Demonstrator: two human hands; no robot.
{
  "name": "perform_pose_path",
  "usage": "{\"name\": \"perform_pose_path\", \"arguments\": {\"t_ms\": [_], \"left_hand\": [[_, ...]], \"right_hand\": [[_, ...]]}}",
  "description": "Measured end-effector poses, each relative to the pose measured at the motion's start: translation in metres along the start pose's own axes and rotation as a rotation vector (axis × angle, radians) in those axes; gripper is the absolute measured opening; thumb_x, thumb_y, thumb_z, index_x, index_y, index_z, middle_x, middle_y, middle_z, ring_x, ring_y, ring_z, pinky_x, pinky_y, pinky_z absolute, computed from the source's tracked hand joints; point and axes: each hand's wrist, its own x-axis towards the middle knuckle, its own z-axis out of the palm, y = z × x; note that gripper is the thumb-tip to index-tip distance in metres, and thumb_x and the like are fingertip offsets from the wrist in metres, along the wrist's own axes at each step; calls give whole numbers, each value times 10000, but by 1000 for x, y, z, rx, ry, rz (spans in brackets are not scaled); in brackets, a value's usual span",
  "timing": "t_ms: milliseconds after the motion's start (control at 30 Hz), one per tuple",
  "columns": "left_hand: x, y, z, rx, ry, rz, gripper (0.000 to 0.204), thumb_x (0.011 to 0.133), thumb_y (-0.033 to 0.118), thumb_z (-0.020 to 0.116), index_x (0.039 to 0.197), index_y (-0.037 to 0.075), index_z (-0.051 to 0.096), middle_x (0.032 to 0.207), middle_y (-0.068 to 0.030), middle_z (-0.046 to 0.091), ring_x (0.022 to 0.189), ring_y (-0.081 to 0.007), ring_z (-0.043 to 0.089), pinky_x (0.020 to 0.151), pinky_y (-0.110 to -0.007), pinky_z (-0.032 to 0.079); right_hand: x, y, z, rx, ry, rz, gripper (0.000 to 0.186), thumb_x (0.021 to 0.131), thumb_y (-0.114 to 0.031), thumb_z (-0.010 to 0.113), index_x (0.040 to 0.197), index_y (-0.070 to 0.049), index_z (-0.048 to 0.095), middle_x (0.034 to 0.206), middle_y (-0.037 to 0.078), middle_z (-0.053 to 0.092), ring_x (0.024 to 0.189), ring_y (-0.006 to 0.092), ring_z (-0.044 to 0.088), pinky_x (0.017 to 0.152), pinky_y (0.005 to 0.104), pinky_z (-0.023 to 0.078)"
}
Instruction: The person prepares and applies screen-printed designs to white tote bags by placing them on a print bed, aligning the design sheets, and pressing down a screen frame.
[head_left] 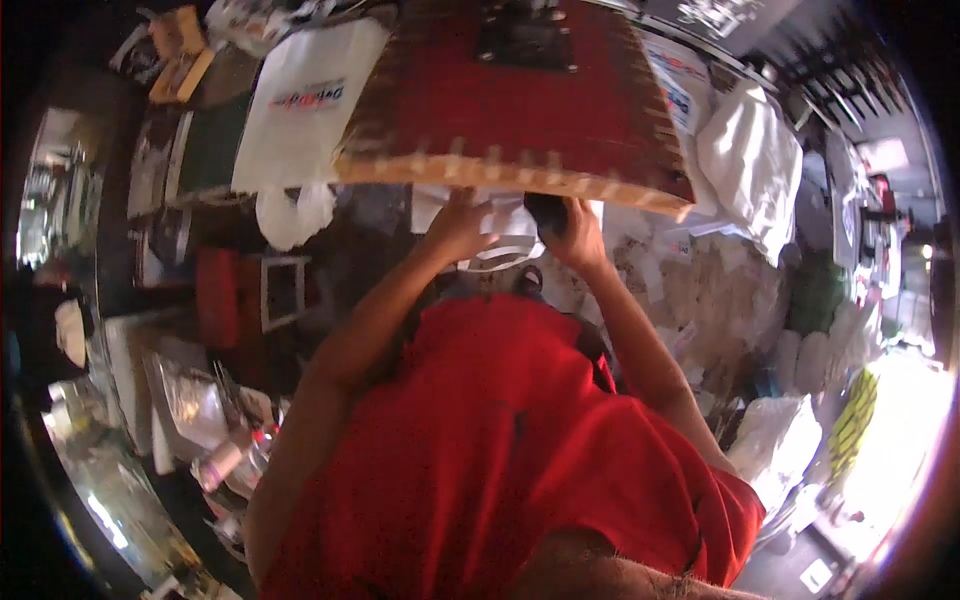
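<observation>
Left hand (460,235): grip spread, seemingly empty; right hand (578,238): grip closed round dark object (546,212), which, lifted, could knock red board (520,115).

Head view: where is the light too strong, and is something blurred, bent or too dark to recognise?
In the head view, glare washes out the lower right, beside the yellow-green patterned item; surroundings curve toward the blackened corners; the red-topped board's near edge looks slightly smeared; the dark thing at the right hand is too dark to identify.
</observation>
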Motion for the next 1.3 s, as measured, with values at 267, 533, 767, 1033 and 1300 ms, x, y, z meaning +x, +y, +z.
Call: {"name": "perform_pose_path", "arguments": {"t_ms": [267,533,767,1033,1300], "left_hand": [[7,-2,12,-20,-61,-18,574,696,372,780,1152,68,608,1328,-248,420,1269,-446,370,1030,-485,395],[0,-5,14,-70,-1,-60,570,663,380,801,1092,42,639,1270,-214,439,1194,-414,417,963,-509,436],[2,-1,14,-85,0,-72,608,672,411,797,1120,33,635,1300,-207,413,1205,-408,407,973,-556,401],[4,-10,21,-71,-103,-98,698,691,479,765,1207,43,589,1380,-210,362,1250,-437,352,981,-574,382],[14,-8,11,-100,-192,-35,737,701,513,762,1223,27,577,1390,-261,353,1259,-483,335,1036,-576,332]], "right_hand": [[134,60,109,-471,155,-262,382,815,-222,680,1170,-112,590,1178,153,585,1058,350,552,922,481,440],[169,17,154,-351,-36,-304,339,752,-189,707,1074,-113,635,1201,138,569,1116,348,513,949,489,424],[222,37,164,-370,-37,-307,302,697,-161,731,991,-113,675,1221,125,554,1167,346,478,972,496,409],[154,-6,151,-386,-106,-342,320,674,-131,741,986,-89,683,1179,161,585,1112,369,527,920,495,447],[204,40,172,-456,-79,-76,312,767,-223,651,1067,-139,668,1030,210,637,924,401,617,793,510,508]]}}
